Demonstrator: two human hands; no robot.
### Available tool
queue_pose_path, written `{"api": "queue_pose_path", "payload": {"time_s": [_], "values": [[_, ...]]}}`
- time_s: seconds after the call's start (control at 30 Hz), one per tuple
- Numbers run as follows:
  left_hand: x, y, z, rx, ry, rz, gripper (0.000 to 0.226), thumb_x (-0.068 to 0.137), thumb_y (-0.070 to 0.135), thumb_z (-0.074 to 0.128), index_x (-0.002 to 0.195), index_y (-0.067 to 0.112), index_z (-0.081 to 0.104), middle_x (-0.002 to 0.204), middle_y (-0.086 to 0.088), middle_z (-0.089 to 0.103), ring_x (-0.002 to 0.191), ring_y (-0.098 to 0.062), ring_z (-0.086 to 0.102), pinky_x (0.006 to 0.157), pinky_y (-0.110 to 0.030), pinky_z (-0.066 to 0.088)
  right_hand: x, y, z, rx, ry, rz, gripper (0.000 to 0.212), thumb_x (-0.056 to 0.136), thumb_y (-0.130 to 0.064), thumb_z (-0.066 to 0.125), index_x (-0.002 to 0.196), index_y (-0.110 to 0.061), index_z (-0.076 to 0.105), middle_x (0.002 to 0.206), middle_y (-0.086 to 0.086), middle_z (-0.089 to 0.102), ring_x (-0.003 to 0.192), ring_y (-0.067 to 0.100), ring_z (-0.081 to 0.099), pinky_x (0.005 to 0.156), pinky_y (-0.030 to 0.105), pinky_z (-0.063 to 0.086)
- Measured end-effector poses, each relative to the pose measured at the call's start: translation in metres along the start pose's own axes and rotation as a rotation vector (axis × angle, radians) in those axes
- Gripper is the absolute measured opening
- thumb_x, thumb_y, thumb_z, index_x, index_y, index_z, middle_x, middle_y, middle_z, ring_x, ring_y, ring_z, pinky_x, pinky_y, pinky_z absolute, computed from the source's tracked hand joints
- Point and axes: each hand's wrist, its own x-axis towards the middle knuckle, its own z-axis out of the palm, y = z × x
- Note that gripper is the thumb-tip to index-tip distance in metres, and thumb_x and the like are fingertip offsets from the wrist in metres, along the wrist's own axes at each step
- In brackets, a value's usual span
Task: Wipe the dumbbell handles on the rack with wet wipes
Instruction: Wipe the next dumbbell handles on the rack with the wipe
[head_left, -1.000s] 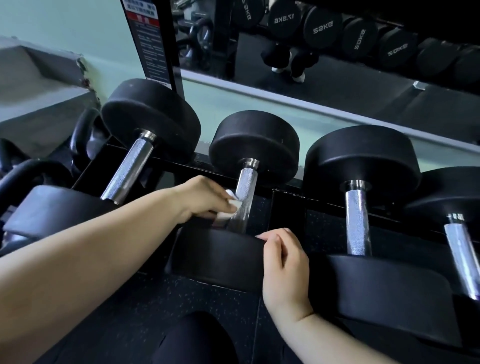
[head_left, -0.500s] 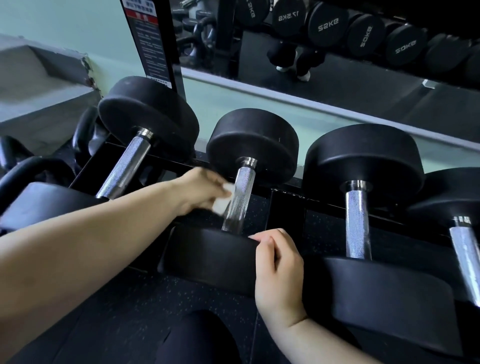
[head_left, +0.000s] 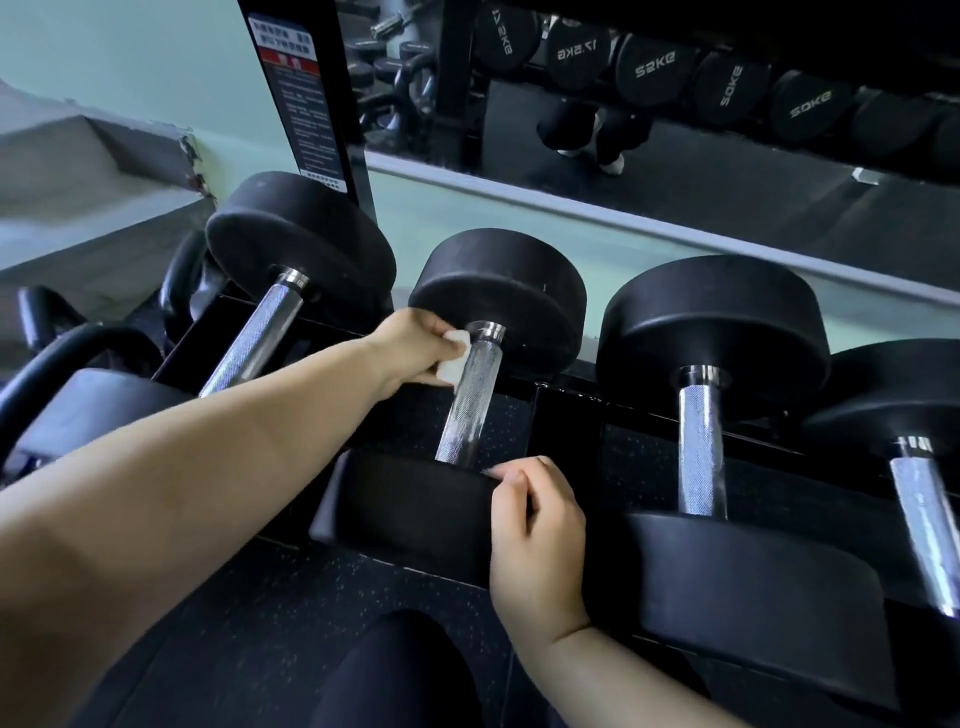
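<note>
The left hand (head_left: 410, 345) presses a folded white wet wipe (head_left: 457, 358) against the upper end of the second dumbbell's chrome handle (head_left: 467, 400), just below its far head, fingers clamped on the wipe. The right hand (head_left: 535, 540) rests at about five o'clock from it on the near head (head_left: 415, 504), fingers curled over the rim, seemingly steadying it. The dumbbells lie side by side on the black rack (head_left: 566, 410).

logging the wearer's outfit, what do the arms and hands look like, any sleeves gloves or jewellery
Both forearms are bare as far as the frame shows, with no sleeves in view. The left hand and right hand wear no gloves, and no rings, watch or wristband show. Fingernails look short and unpainted.
</note>
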Motion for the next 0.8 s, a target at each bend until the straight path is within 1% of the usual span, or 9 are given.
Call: {"api": "queue_pose_path", "payload": {"time_s": [0.1, 0.2, 0.3, 0.33, 0.37, 0.43, 0.5, 0.63, 0.8], "values": [[0.005, -0.002, 0.008, 0.016, 0.071, 0.016, 0.025, 0.088, 0.0, 0.056, 0.067, 0.013, 0.05, 0.066, -0.002, 0.051, 0.058, -0.008, 0.052, 0.042, -0.012, 0.048, 0.0, 0.001, -0.001, -0.01, 0.002, -0.038, 0.035, 0.076, -0.027, 0.032, 0.066, -0.01, 0.061, 0.069, -0.009, 0.053, 0.072, 0.008, 0.05, 0.069, 0.018, 0.037], [-0.011, -0.016, -0.001, 0.036, -0.119, -0.102, 0.024, 0.09, -0.004, 0.049, 0.072, 0.011, 0.049, 0.065, -0.004, 0.051, 0.045, -0.004, 0.055, 0.041, -0.013, 0.048, 0.0, 0.001, -0.001, -0.005, -0.001, -0.061, 0.034, 0.077, -0.025, 0.033, 0.066, -0.011, 0.062, 0.07, -0.01, 0.054, 0.072, 0.008, 0.05, 0.069, 0.018, 0.037], [-0.022, -0.024, -0.011, 0.011, -0.243, -0.17, 0.025, 0.092, -0.005, 0.044, 0.072, 0.009, 0.049, 0.046, 0.003, 0.055, 0.033, 0.002, 0.05, 0.035, -0.011, 0.041, 0.001, 0.002, -0.001, 0.003, 0.001, -0.061, 0.035, 0.077, -0.024, 0.032, 0.067, -0.01, 0.062, 0.07, -0.006, 0.057, 0.072, 0.008, 0.05, 0.069, 0.019, 0.038], [-0.021, -0.024, -0.012, -0.051, -0.227, -0.172, 0.025, 0.092, -0.004, 0.042, 0.072, 0.01, 0.05, 0.043, 0.004, 0.056, 0.033, 0.001, 0.051, 0.035, -0.012, 0.041, 0.001, 0.002, -0.001, 0.0, 0.003, -0.067, 0.034, 0.077, -0.024, 0.033, 0.067, -0.01, 0.063, 0.069, -0.003, 0.059, 0.072, 0.009, 0.05, 0.069, 0.02, 0.038], [-0.019, -0.023, -0.013, -0.124, -0.195, -0.173, 0.026, 0.093, -0.002, 0.041, 0.074, 0.011, 0.05, 0.048, 0.004, 0.058, 0.036, -0.001, 0.054, 0.037, -0.013, 0.044, 0.001, 0.002, -0.001, -0.003, 0.004, -0.073, 0.034, 0.077, -0.023, 0.033, 0.067, -0.011, 0.063, 0.07, -0.001, 0.061, 0.072, 0.009, 0.05, 0.069, 0.022, 0.039], [-0.011, -0.018, -0.011, -0.245, -0.122, -0.172, 0.026, 0.095, 0.0, 0.039, 0.078, 0.015, 0.05, 0.067, -0.001, 0.06, 0.045, -0.005, 0.059, 0.044, -0.018, 0.051, 0.0, 0.003, 0.0, -0.01, 0.001, -0.085, 0.032, 0.078, -0.022, 0.034, 0.067, -0.011, 0.062, 0.07, -0.001, 0.061, 0.072, 0.01, 0.051, 0.069, 0.023, 0.039], [-0.003, -0.012, -0.008, -0.314, -0.089, -0.175, 0.026, 0.095, -0.002, 0.036, 0.079, 0.013, 0.05, 0.075, -0.005, 0.057, 0.049, -0.008, 0.062, 0.047, -0.022, 0.052, 0.0, 0.003, -0.001, -0.01, 0.003, -0.097, 0.031, 0.078, -0.022, 0.034, 0.068, -0.012, 0.062, 0.07, -0.002, 0.061, 0.072, 0.009, 0.051, 0.069, 0.023, 0.04], [0.006, -0.003, -0.003, -0.303, -0.151, -0.206, 0.02, 0.096, 0.009, 0.04, 0.08, 0.011, 0.052, 0.073, -0.006, 0.061, 0.062, -0.016, 0.059, 0.056, -0.026, 0.052, 0.0, 0.004, -0.001, -0.026, 0.012, -0.117, 0.028, 0.078, -0.021, 0.035, 0.068, -0.013, 0.061, 0.07, -0.003, 0.061, 0.071, 0.009, 0.051, 0.068, 0.021, 0.04], [0.016, -0.01, -0.005, -0.275, -0.123, -0.19, 0.025, 0.093, -0.003, 0.042, 0.075, 0.012, 0.047, 0.054, -0.001, 0.062, 0.041, -0.008, 0.061, 0.047, -0.023, 0.053, 0.0, 0.004, -0.001, -0.034, 0.023, -0.128, 0.026, 0.078, -0.02, 0.036, 0.069, -0.015, 0.06, 0.07, -0.006, 0.06, 0.071, 0.009, 0.052, 0.068, 0.021, 0.04]]}}
